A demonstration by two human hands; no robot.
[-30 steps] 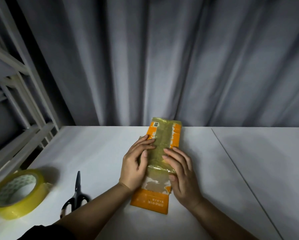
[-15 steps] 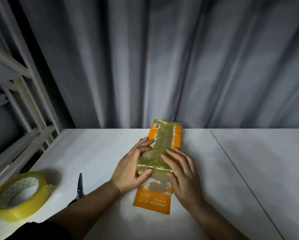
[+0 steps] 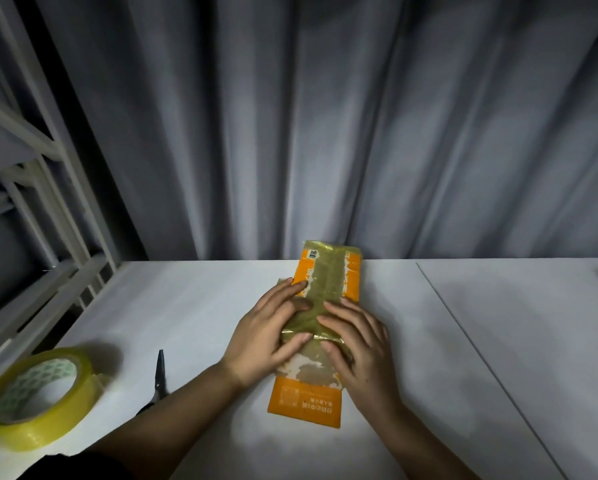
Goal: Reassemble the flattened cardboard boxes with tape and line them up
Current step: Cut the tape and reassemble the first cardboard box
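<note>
An orange box (image 3: 325,327) lies flat on the white table (image 3: 193,306) at the centre of the frame, its long axis running from the lower middle up toward the grey curtain (image 3: 325,133); a wide band of yellowish tape (image 3: 327,282) runs along its middle, and torn pale patches show near its lower part, above a printed orange panel; the left hand (image 3: 270,336) lies on the box's left side, fingers nearly straight and spread, tips on the tape, thumb stretched across the box below them, grasping nothing; the right hand (image 3: 358,341) lies on the right side, fingers flat and pointing up-left onto the tape, likewise pressing rather than clutching; the fingertips of both nearly meet over the band; at lower left a tape roll (image 3: 38,398) rests on the table; scissors (image 3: 159,375) lie just right of it, partly hidden by the left forearm; a white rack (image 3: 31,188) stands at the left edge.
</note>
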